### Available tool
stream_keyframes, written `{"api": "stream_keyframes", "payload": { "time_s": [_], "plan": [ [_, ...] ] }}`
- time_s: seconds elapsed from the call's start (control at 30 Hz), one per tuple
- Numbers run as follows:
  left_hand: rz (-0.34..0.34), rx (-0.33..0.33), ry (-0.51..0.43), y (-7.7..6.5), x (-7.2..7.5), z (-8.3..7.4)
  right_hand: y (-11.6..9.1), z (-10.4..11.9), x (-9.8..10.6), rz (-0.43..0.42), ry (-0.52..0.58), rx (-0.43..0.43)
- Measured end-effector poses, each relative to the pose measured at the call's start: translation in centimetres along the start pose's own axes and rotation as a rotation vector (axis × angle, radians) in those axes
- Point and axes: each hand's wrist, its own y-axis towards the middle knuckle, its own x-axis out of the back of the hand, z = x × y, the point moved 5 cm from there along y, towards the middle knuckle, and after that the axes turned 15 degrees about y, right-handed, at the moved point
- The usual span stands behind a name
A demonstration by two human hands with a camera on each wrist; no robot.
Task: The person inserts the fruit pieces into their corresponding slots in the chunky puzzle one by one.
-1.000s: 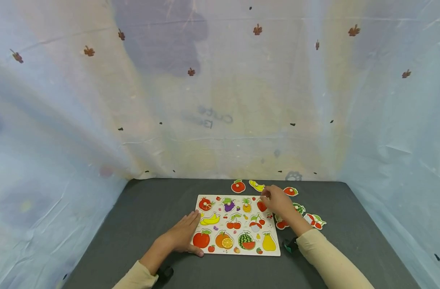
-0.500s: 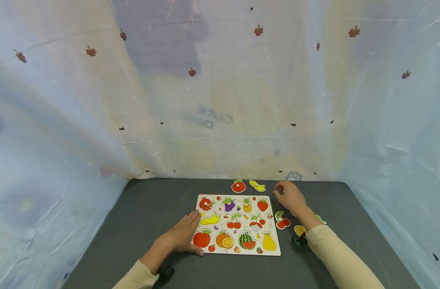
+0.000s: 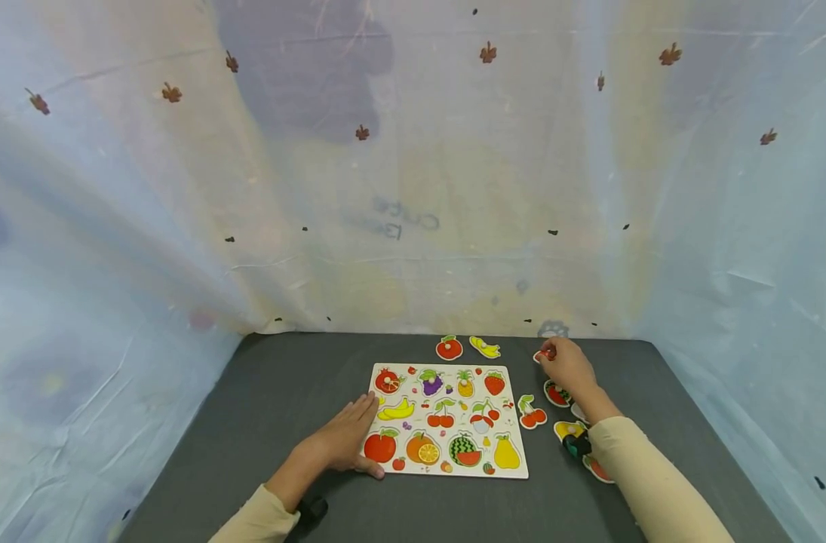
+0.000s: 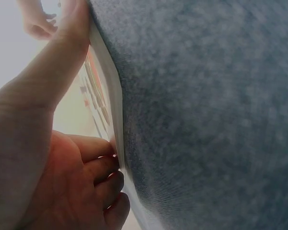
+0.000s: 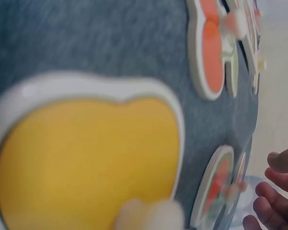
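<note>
A white fruit puzzle board [image 3: 453,476] lies on the dark table. My left hand [image 3: 345,432] rests on its left edge, fingers extended over the side and thumb at the near corner. In the left wrist view, the left thumb [image 4: 62,57] and bent fingertips meet the board's edge [image 4: 113,96]. My right hand [image 3: 570,369] is beyond the board's far right corner, fingertips overlapping a small red fruit piece [image 3: 539,356]. The right wrist view shows loosely bent fingers [image 5: 273,203] beside a knobbed piece, nothing visible between them.
A red fruit piece [image 3: 449,348] and a banana piece [image 3: 485,348] lie behind the board. To its right are a cherry piece [image 3: 532,413], a watermelon piece [image 3: 557,393] and a yellow piece [image 3: 566,429]. A printed curtain [image 3: 413,166] hangs behind the table.
My right hand has moved right from the board's far right corner to the red piece behind it. The left hand has stayed on the board's edge.
</note>
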Motion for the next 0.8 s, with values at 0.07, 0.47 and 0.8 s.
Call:
{"api": "stream_keyframes", "payload": {
  "time_s": [0.07, 0.47, 0.8],
  "plan": [
    [0.004, 0.002, 0.001, 0.0, 0.0, 0.0, 0.0, -0.4, 0.2, 0.003, -0.001, -0.012],
    [-0.002, 0.013, -0.007, -0.2, 0.3, -0.1, 0.8, -2.2, 0.9, -0.001, -0.007, -0.098],
    [0.014, 0.016, 0.026, 0.0, 0.0, -0.1, 0.9, -3.0, 0.6, -0.007, -0.030, -0.124]
  ]
}}
